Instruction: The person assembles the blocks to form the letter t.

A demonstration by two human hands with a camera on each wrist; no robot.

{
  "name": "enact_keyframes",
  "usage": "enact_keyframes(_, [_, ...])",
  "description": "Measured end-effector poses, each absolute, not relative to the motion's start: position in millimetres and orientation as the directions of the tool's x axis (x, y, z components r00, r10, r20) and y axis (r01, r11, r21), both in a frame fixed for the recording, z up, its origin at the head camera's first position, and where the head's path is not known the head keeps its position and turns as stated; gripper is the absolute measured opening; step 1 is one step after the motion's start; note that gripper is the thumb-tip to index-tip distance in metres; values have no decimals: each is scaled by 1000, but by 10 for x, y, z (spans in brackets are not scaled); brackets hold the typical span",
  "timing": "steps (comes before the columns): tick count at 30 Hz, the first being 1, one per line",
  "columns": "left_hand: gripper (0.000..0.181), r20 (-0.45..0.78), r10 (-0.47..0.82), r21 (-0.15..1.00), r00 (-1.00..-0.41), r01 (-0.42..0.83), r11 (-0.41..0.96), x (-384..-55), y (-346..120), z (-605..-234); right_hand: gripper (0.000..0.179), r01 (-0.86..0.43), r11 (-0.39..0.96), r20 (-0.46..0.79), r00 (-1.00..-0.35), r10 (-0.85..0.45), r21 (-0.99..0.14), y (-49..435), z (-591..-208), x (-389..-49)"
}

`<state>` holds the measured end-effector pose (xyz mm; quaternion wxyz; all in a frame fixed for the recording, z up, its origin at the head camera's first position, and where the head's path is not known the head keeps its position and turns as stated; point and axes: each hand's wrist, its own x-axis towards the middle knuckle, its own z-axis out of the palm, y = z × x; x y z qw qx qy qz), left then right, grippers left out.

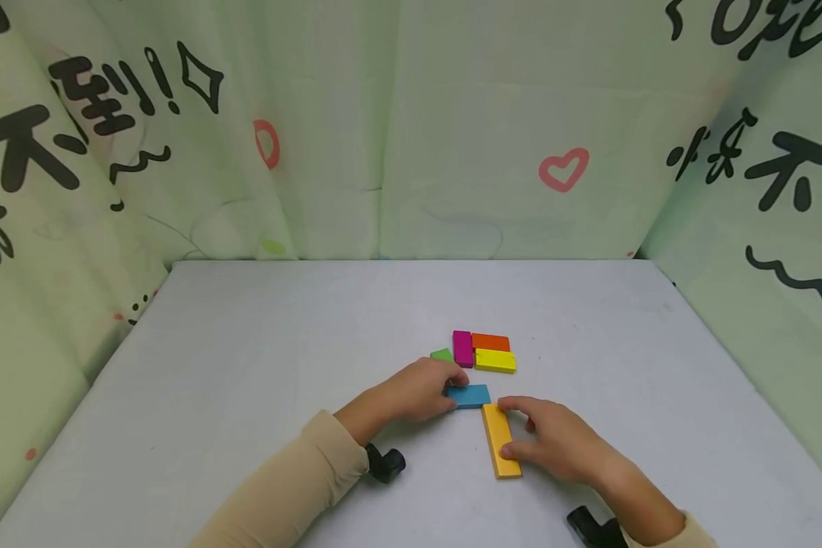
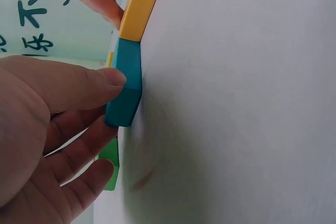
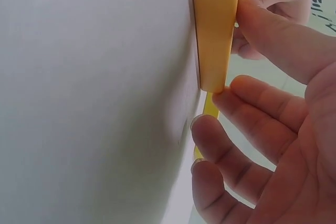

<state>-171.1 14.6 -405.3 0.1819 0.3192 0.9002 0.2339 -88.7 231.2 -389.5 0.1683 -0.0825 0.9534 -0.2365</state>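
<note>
The left hand (image 1: 421,388) pinches a flat blue block (image 1: 473,396) between thumb and fingers at its left end. A longer amber-yellow block (image 1: 496,435) lies on the white table, its far end against the blue block's near right corner. The right hand (image 1: 555,440) holds this amber block, with the thumb near the close end and a forefinger at the far end. In the left wrist view the blue block (image 2: 128,72) and amber block (image 2: 144,3) meet end to end. The right wrist view shows the thumb against the amber block (image 3: 214,32), other fingers loosely bent.
Beyond the hands lie a magenta block (image 1: 462,349), an orange block (image 1: 491,342) and a yellow block (image 1: 495,361), grouped closely. A green block (image 1: 441,355) is partly hidden behind the left hand. Printed curtains (image 1: 452,152) enclose the table (image 1: 281,327) at the back and sides.
</note>
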Motion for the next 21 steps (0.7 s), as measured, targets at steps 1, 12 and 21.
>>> enact_keyframes(1, [36, -179, 661, 539, -729, 490, 686, -1708, 150, -4051, 66, -79, 874, -280, -930, -237, -479, 2315, -3897, -885])
enact_keyframes(12, [36, -186, 655, 542, -733, 479, 690, -1686, 176, -4041, 65, -88, 882, -275, -932, -237, -463, 2311, -3888, -859])
enact_keyframes(21, [36, -188, 656, 529, -731, 488, 694, -1687, 205, -4037, 65, -84, 892, -270, -937, -222, -445, 2308, -3893, -837])
